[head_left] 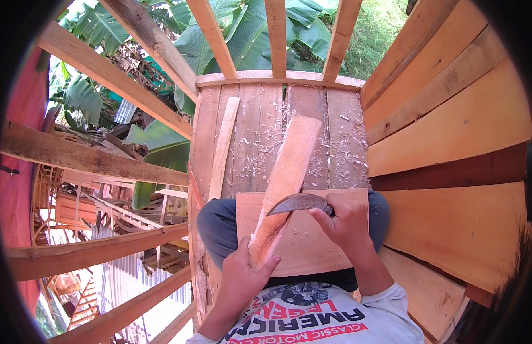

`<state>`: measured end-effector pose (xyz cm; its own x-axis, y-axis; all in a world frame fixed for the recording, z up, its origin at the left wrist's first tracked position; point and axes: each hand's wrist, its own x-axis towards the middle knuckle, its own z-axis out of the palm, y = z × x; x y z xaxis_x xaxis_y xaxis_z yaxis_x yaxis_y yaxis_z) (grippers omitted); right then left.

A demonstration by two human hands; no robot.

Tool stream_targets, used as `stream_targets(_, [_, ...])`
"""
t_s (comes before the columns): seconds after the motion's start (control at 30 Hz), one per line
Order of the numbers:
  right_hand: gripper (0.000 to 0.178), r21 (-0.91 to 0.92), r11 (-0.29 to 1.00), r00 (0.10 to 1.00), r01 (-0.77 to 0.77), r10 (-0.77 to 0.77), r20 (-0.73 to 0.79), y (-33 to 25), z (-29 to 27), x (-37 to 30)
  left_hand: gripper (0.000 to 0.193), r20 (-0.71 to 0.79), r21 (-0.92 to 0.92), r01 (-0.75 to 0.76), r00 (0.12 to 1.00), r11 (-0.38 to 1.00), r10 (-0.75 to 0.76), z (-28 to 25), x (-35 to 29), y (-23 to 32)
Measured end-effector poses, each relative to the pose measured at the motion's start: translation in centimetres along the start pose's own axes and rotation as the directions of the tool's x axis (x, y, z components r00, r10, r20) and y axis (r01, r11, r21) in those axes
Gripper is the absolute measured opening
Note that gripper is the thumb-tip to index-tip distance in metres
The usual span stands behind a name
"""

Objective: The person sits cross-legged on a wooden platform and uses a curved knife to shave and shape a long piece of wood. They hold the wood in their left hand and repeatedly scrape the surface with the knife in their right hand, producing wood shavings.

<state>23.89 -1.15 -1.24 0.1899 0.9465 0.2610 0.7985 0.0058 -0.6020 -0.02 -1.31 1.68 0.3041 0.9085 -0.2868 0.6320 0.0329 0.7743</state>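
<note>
Hands angle inward, left hand (246,273) clasping plank (292,160), right hand (345,219) clenched round knife (299,202).

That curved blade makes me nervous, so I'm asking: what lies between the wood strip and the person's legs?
A flat board: the head view shows it across the legs, beneath the strip.

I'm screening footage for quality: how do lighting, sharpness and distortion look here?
Head view: black corners surround the fisheye circle; railing slats splay outward toward the rim; sunlit corrugated sheets at lower left wash out nearly white; the curved knife and held plank look fairly sharp.
</note>
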Motion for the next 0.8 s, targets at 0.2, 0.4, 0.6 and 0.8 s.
stream_targets(0.2, [0.056, -0.135, 0.990, 0.999, 0.051, -0.051, 0.007, 1.5, -0.9, 0.5, 0.062, 0.018, -0.008, 0.028, 0.999, 1.000, -0.028, 0.8, -0.5, 0.5])
stream_targets(0.4, [0.062, -0.211, 0.973, 0.994, 0.095, -0.105, -0.036, 3.2, -0.2, 0.8, 0.061, 0.051, -0.007, 0.028, 0.998, 1.000, -0.028, 1.2, -0.9, 0.1])
stream_targets(0.6, [0.064, -0.202, 0.971, 0.977, 0.128, -0.159, -0.144, 3.9, 0.7, 1.4, 0.060, 0.098, 0.007, 0.057, 0.994, 0.998, -0.057, 1.2, -1.8, -0.2])
stream_targets(0.8, [0.058, 0.009, 0.938, 0.907, -0.347, 0.337, -0.254, 8.8, -3.7, 4.9, 0.052, 0.015, 0.089, 0.136, 0.990, 0.987, -0.137, 1.2, -3.1, -3.5])
